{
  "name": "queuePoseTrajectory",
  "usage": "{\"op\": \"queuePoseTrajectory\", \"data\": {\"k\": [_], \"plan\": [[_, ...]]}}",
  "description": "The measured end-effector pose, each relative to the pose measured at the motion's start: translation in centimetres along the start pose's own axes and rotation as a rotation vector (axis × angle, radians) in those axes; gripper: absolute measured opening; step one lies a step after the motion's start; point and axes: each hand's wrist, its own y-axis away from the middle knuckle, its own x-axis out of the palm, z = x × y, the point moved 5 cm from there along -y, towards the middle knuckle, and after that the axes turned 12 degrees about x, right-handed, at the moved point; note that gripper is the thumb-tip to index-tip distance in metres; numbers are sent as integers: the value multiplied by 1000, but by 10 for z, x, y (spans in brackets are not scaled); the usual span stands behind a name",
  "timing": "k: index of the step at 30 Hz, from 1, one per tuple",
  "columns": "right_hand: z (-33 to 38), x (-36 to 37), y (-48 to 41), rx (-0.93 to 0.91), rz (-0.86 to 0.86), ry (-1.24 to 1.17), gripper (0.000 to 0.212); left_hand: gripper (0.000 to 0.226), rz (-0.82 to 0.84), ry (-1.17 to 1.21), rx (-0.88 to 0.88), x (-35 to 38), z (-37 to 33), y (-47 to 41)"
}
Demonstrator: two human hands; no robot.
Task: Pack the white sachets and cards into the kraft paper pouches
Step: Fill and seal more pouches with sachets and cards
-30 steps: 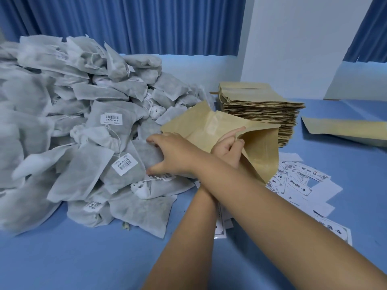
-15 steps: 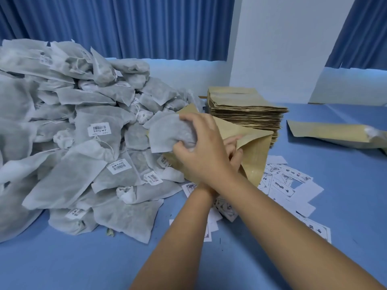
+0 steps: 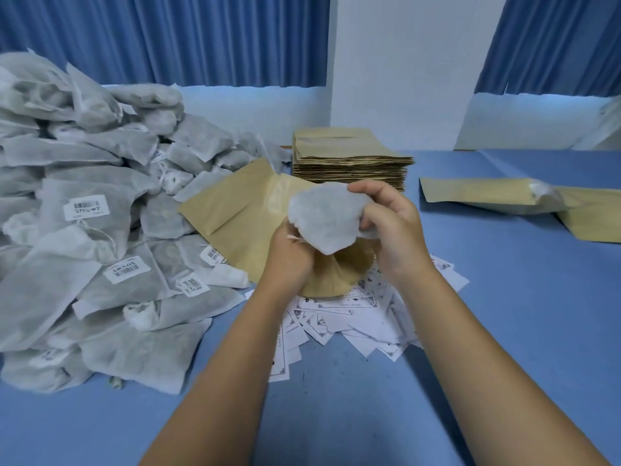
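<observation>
Here, right hand: fingers and thumb curled round a sachet, pinching its right side.
left hand: curled on the pouch, gripping its near end; fingertips hidden.
sachet: white, bunched up, held between both hands just above the pouch's near end, lower tip pointing down at it. Cannot tell whether it is inside the mouth.
pouch: kraft, raised off the table, its far end lying against the pile.
pile: white sachets heaped at left, several with barcode labels.
cards: white, printed, scattered on the table under and just beyond the hands.
stack: flat kraft pouches, behind the hands, beside the pile.
loose pouches: kraft, lying flat at right, well apart from the stack; something white shows at one end.
table: blue cover.
backdrop: blue curtain, white wall.
</observation>
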Motion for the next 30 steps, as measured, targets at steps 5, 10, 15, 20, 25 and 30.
{"op": "queuePoseTrajectory", "data": {"k": [5,10,15,20,25,30], "plan": [[7,-14,-4,-186,-59,380,32,36,-32,31,6,-6,3,-4],[1,-7,0,-401,-251,940,30,28,9,-109,107,0,-1,-3],[-12,13,9,-388,-281,976,54,30,-28,-173,154,3,1,0],[-9,16,17,-425,-378,955,41,28,-33,-203,243,2,-12,3],[-19,26,15,-307,-178,939,8,28,41,-273,274,10,-18,7],[-32,38,6,-125,7,799,20,32,35,-223,284,15,-28,13]]}}
